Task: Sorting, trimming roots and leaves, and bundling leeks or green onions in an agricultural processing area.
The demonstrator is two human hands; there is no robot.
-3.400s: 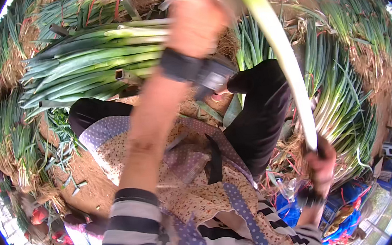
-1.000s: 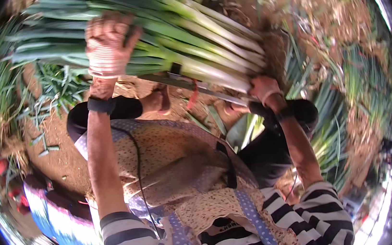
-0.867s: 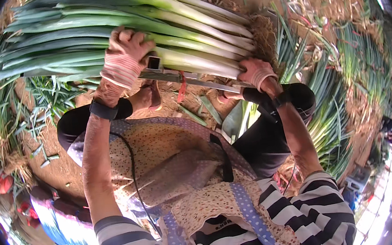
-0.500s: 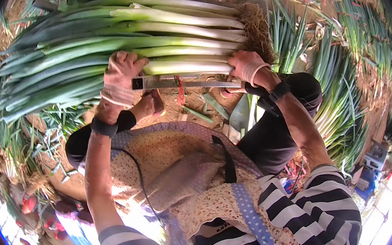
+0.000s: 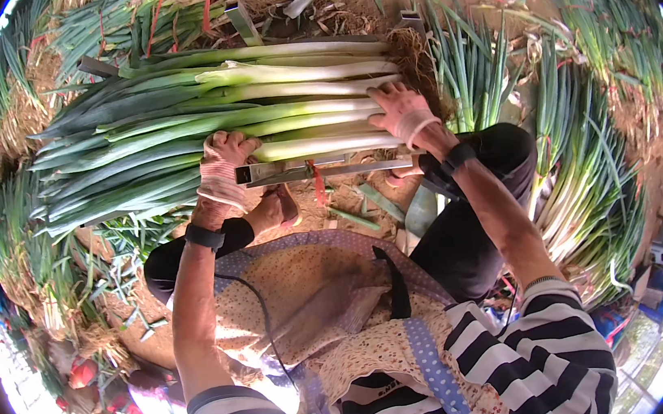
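A thick row of leeks (image 5: 167, 123) lies side by side on a metal frame (image 5: 360, 168), green leaves to the left and white stems to the right. Their brown roots (image 5: 411, 59) line up at the right end. At the near edge, my left hand (image 5: 222, 166) curls its fingers over the closest leeks, around where green turns pale. My right hand (image 5: 403, 111) rests on the white stems beside the roots, fingers spread and pointing left. Each hand wears a pale wrap or band, and dark bands circle both wrists.
Loose leeks (image 5: 580, 203) lie in a heap on the right, with more bundles (image 5: 616, 52) behind. Bundles tied with red string (image 5: 208, 4) lie at the far side. A metal upright (image 5: 244, 25) sticks up behind the row. Cut leaf scraps (image 5: 353, 219) litter the soil between my legs.
The whole view has shifted, so the leeks sit lower in the picture. My right hand has moved from the near stems farther onto the row, its fingers spreading. My left hand stays at the near edge.
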